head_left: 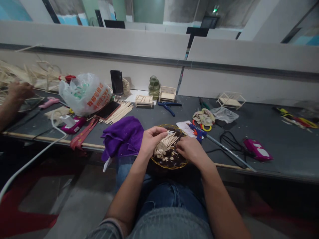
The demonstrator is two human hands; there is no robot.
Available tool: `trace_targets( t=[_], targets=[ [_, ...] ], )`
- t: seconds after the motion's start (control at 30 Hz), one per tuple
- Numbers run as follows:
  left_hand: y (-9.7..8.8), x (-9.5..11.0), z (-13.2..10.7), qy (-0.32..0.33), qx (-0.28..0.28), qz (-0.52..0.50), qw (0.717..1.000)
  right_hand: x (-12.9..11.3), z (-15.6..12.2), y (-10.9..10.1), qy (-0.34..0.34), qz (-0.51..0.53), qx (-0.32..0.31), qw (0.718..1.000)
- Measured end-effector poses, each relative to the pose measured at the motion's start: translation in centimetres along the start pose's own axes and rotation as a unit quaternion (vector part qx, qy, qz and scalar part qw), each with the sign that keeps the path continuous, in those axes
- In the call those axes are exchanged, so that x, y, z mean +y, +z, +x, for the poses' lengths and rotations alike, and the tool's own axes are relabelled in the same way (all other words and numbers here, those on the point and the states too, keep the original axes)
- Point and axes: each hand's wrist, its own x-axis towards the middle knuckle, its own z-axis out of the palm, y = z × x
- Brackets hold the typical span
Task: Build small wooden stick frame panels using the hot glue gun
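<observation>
My left hand [151, 139] is closed around a bundle of thin wooden sticks [165, 144], holding them over a round dark dish with a golden rim [159, 163] at the table's near edge. Small wood scraps lie in the dish. My right hand [190, 149] rests on the dish's right side with its fingers curled at the ends of the sticks. A purple cloth [123, 136] lies just left of my left hand. A blue glue gun [196, 131] sits right behind my right hand.
A plastic bag [86, 93], a propped phone [116, 82], loose sticks [119, 112], small stick-built frames [167, 94], blue pliers [169, 105], a pink device [256, 148] and cables lie on the dark table [274, 132]. Another person's hand [20, 90] works at far left.
</observation>
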Motion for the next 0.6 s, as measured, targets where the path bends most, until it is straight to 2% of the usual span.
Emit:
trace_targets(
  t=[0.1, 0.17, 0.27, 0.33, 0.4, 0.47, 0.6],
  targets=[
    [0.0, 0.1, -0.1, -0.001, -0.005, 0.001, 1.000, 0.0, 0.2, 0.6, -0.009, 0.004, 0.008, 1.000],
    [0.0, 0.1, -0.1, 0.001, -0.007, 0.006, 1.000, 0.0, 0.2, 0.9, -0.017, 0.031, 0.035, 0.999],
    [0.0, 0.0, -0.1, 0.014, -0.007, 0.030, 0.999, -0.1, 0.0, 0.4, -0.011, 0.124, 0.156, 0.980],
    [-0.1, -0.2, 0.0, 0.028, -0.010, 0.053, 0.998, -0.5, -0.3, -0.3, -0.006, 0.203, 0.258, 0.944],
    [-0.1, -0.3, 0.0, 0.044, -0.018, 0.076, 0.996, -0.9, -0.5, -1.0, -0.011, 0.264, 0.322, 0.909],
    [-0.1, -0.2, -0.1, 0.063, -0.026, 0.104, 0.992, -1.4, -0.5, -1.6, -0.019, 0.293, 0.347, 0.891],
    [0.0, 0.2, -0.2, 0.115, -0.038, 0.169, 0.978, -2.0, -0.3, -1.9, -0.026, 0.300, 0.357, 0.884]
  ],
)
